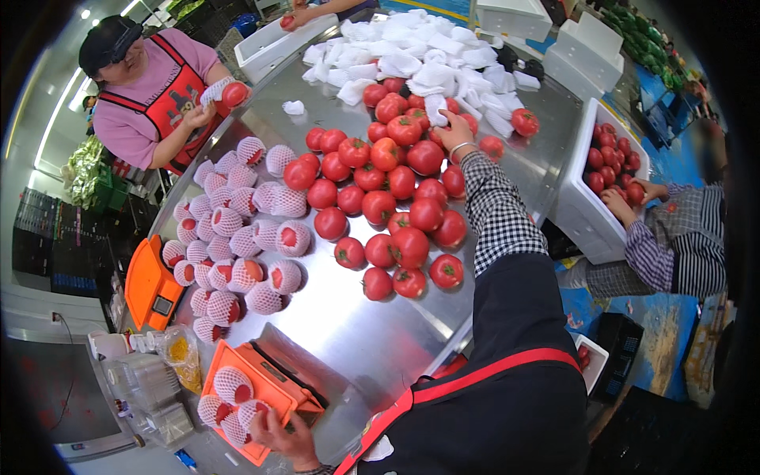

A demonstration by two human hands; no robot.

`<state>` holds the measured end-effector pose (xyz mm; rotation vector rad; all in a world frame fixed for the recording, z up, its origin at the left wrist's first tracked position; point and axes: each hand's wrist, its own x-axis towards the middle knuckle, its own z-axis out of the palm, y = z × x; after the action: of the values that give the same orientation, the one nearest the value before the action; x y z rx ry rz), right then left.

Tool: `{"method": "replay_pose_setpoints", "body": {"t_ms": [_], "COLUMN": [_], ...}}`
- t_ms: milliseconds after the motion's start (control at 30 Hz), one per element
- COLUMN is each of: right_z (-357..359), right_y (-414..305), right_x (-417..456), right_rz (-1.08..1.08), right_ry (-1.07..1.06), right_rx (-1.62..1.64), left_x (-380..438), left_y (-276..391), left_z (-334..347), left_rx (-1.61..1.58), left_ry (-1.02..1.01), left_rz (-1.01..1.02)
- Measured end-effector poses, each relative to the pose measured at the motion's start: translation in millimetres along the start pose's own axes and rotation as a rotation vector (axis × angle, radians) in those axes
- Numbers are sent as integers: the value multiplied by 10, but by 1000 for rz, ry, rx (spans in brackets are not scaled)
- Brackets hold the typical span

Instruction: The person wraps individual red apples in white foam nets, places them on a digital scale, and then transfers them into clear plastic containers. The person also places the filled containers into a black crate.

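My right hand [456,133] reaches across the steel table [344,285] and pinches a white foam net sleeve [436,108] at the edge of a heap of sleeves [409,50]. Loose red tomatoes [380,208] spread below and beside that hand. My left hand [286,440] is at an orange weighing scale [261,454], fingers apart. Its fingertips are beside, perhaps touching, a net-wrapped tomato [250,412]. Several wrapped tomatoes sit together on the scale's tray. Rows of other tomatoes in foam nets [228,219] cover the table's left side.
A person in a red apron [172,95] holds a tomato [235,94] across the table. At right, another person's hands [629,199] are in a white foam box [573,178] of tomatoes. A second orange scale [151,285] and clear plastic containers [145,386] stand left.
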<state>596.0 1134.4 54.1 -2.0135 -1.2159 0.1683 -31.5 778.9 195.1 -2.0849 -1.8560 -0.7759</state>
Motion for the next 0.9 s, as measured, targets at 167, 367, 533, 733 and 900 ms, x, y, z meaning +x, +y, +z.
{"method": "replay_pose_setpoints", "body": {"t_ms": [167, 367, 533, 733, 900], "right_z": [127, -818, -940, -1007, -1002], "right_y": [-114, -1989, -2373, -2497, -2590], "right_x": [126, -1775, -3207, -3979, -4428], "right_rz": [149, -659, -1010, -397, 19], "right_ry": [138, -49, -360, -662, -874], "right_rx": [107, 370, 523, 974, 1252], "left_x": [329, 719, 824, 340, -59], "left_y": [615, 1124, 1375, 1113, 970], "left_z": [194, 492, 535, 373, 249], "left_rx": [-140, -539, -902, -1062, -1258], "left_ry": [-155, -146, -283, -497, -470], "left_rz": [115, 212, -167, -322, -593]}}
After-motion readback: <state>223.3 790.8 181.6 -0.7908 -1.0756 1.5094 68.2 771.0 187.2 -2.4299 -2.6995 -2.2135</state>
